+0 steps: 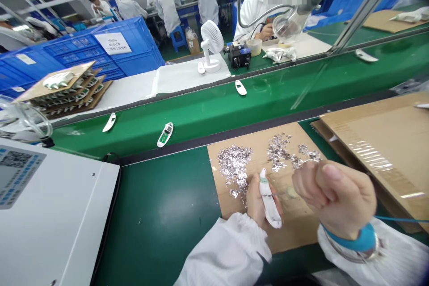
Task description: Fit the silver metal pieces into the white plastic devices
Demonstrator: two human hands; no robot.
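My left hand (256, 201) is closed around a long white plastic housing (270, 205), its narrow tip pointing away from me and a pale green band near that tip. Over the right part of the cardboard sheet (284, 237), my right hand (331, 192) is curled shut around a thin tool (292, 192) with a pale yellowish end; most of it is hidden by the fingers. The tool's slender shaft reaches the housing's side. Just beyond my hands lie a heap of small shiny metal pieces (234, 163) and a looser scatter of metal pieces (279, 149).
A green conveyor belt (201, 107) crosses ahead, carrying several white shells, one with a circuit board (165, 135). Stacked cardboard (382, 138) lies right; a white machine box (50, 214) stands left. Beyond the belt are a small fan (212, 44) and a co-worker (251, 9).
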